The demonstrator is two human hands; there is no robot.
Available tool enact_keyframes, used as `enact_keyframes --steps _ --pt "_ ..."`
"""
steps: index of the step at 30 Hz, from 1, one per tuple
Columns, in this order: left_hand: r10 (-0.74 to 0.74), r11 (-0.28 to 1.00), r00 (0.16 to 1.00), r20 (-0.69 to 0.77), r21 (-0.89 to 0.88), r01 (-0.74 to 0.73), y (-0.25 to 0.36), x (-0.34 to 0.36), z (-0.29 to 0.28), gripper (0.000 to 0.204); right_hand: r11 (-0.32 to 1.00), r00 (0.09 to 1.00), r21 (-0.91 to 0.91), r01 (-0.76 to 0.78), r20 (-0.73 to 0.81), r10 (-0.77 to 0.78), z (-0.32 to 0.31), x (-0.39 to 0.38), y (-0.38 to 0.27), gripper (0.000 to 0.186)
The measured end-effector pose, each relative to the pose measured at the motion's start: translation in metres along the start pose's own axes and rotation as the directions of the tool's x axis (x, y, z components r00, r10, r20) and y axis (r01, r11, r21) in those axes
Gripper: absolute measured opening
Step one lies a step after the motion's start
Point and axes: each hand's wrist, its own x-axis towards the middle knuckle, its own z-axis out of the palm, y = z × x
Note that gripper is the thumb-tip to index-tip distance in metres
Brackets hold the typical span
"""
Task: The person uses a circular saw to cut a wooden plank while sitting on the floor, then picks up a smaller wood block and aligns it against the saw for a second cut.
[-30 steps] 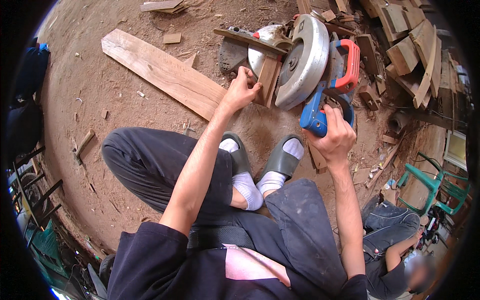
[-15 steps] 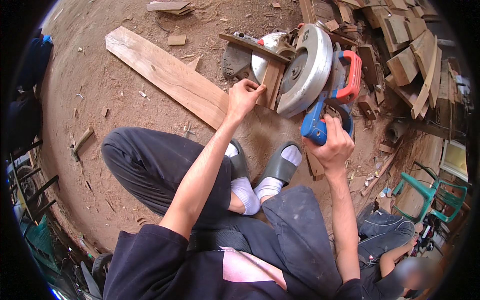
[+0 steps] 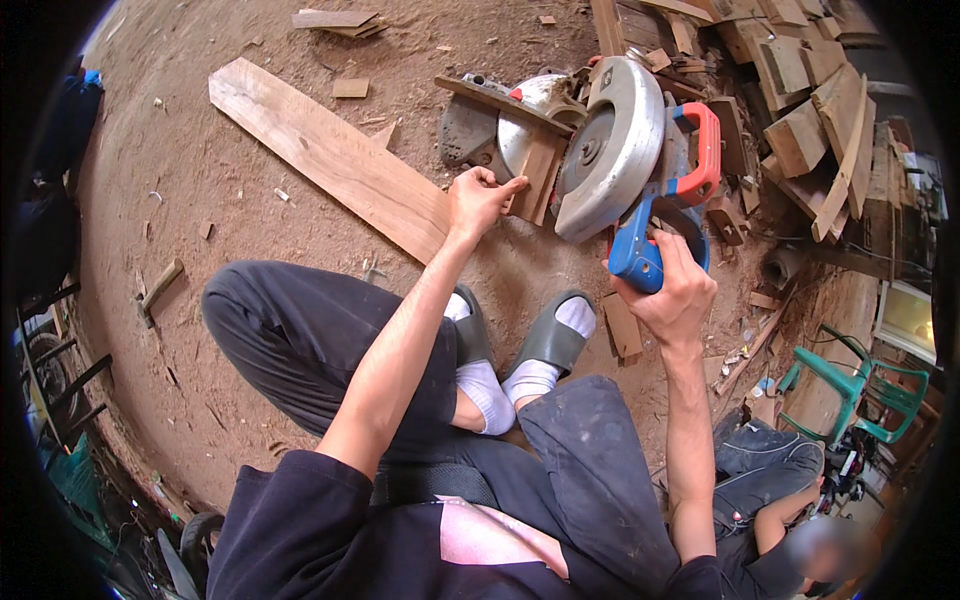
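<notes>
A miter saw (image 3: 612, 150) with a rounded metal blade guard, a blue handle and a red carrying grip stands on the dirt floor in front of me. My right hand (image 3: 672, 290) is closed around its blue handle (image 3: 634, 250). A short wooden board (image 3: 540, 172) lies on the saw's base, beside the guard. My left hand (image 3: 484, 202) has its thumb and fingers closed at the near left edge of that board. The cutting edge of the blade is hidden behind the guard.
A long plank (image 3: 330, 155) lies left of the saw. A hammer (image 3: 158, 290) rests farther left. Stacked wood offcuts (image 3: 800, 135) rise at the right. An offcut (image 3: 622, 325) lies beside my right slipper. A person (image 3: 770, 480) sits at the lower right near a green chair (image 3: 835, 390).
The saw's guard and handle, with my right hand on them, have come very slightly lower and nearer. My left hand stays at the board. The whole view has shifted a little.
</notes>
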Motion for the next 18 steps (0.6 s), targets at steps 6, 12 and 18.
enact_keyframes --steps 6,12,18 --pt "0.016 1.000 1.000 -0.020 0.025 -0.015 0.001 -0.004 0.006 0.049 1.000 1.000 -0.019 0.005 0.007 -0.004 0.000 -0.001 -0.002 0.064" --pt "0.109 0.988 0.993 -0.045 0.119 -0.103 -0.001 -0.009 0.010 0.042 1.000 1.000 -0.015 0.016 -0.009 -0.016 0.002 -0.001 -0.003 0.064" --pt "0.106 0.987 0.994 -0.019 0.123 -0.103 0.006 -0.017 0.010 0.038 1.000 1.000 -0.025 0.014 0.001 -0.014 0.000 -0.002 -0.004 0.066"
